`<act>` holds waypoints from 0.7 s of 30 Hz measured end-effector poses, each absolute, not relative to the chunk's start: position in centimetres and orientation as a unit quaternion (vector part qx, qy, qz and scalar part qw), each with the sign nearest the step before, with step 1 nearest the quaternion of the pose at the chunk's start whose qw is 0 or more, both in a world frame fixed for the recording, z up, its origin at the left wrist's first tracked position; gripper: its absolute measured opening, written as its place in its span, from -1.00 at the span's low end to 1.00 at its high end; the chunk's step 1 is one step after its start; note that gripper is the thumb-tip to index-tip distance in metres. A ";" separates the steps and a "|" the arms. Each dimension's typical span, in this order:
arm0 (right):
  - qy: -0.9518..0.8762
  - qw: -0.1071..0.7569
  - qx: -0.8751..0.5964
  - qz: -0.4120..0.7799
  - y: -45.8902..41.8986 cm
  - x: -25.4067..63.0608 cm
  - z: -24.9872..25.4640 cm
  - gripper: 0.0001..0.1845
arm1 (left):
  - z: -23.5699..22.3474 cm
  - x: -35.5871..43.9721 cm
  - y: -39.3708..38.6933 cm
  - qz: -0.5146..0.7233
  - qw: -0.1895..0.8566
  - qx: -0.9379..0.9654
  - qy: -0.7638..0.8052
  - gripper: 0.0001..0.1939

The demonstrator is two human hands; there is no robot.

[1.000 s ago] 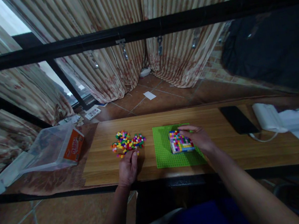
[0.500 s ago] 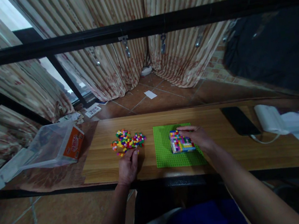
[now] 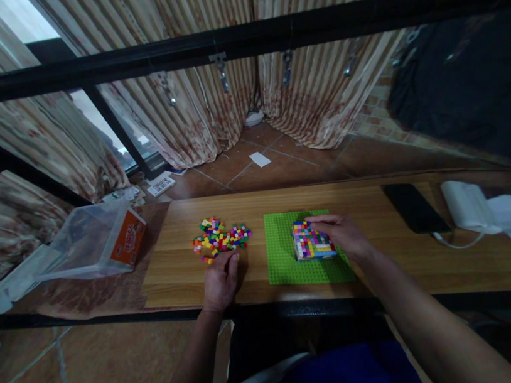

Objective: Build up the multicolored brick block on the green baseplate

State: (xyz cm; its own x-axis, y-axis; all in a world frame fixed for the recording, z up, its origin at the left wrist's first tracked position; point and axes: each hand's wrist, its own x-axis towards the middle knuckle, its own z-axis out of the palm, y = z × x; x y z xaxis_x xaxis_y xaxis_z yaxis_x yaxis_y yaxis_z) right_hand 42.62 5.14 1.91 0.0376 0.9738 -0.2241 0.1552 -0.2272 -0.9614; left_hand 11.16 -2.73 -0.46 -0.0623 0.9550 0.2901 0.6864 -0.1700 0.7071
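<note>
A green baseplate lies on the wooden table. On it stands a block of many-coloured small bricks. My right hand rests against the block's right side, fingers curled over its far top edge. A loose pile of small coloured bricks lies left of the plate. My left hand lies just below that pile with its fingertips pinched together at the pile's near edge; what they hold is too small to see.
A clear plastic tub with an orange label lies tipped at the table's left end. A black phone and a white power bank with a cable sit at the right. A black metal bar crosses overhead.
The hands and bricks have scarcely moved; only the camera has shifted slightly, so everything sits a little higher and further right in view.
</note>
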 end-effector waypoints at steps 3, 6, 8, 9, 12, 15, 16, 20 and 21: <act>-0.496 0.395 -0.600 0.488 5.2 42.7 1.9 -0.68 | -0.6 11.1 -2.7 0.383 0.162 0.669 0.616 -0.71; -0.514 0.392 -0.599 0.473 5.3 42.6 2.1 -0.71 | -0.8 11.1 -2.7 0.384 0.153 0.675 0.611 -0.73; -0.519 0.391 -0.599 0.468 5.4 42.5 2.2 -0.72 | -1.0 11.1 -2.7 0.387 0.153 0.676 0.608 -0.74; -0.521 0.390 -0.600 0.465 5.4 42.5 2.2 -0.72 | -1.1 11.1 -2.6 0.389 0.154 0.676 0.608 -0.74; -0.533 0.386 -0.605 0.448 5.4 42.5 2.1 -0.72 | -1.2 11.1 -2.6 0.388 0.154 0.675 0.609 -0.74; -0.541 0.388 -0.607 0.434 5.5 42.4 1.9 -0.73 | -1.1 11.1 -2.7 0.382 0.151 0.678 0.609 -0.74; -0.542 0.390 -0.607 0.431 5.5 42.4 1.8 -0.73 | -1.0 11.1 -2.7 0.379 0.150 0.681 0.609 -0.74; -0.553 0.396 -0.599 0.423 5.6 42.4 1.6 -0.76 | -0.9 11.2 -2.6 0.378 0.144 0.686 0.605 -0.74; -0.556 0.397 -0.597 0.422 5.6 42.5 1.5 -0.75 | -0.9 11.2 -2.6 0.379 0.145 0.685 0.605 -0.74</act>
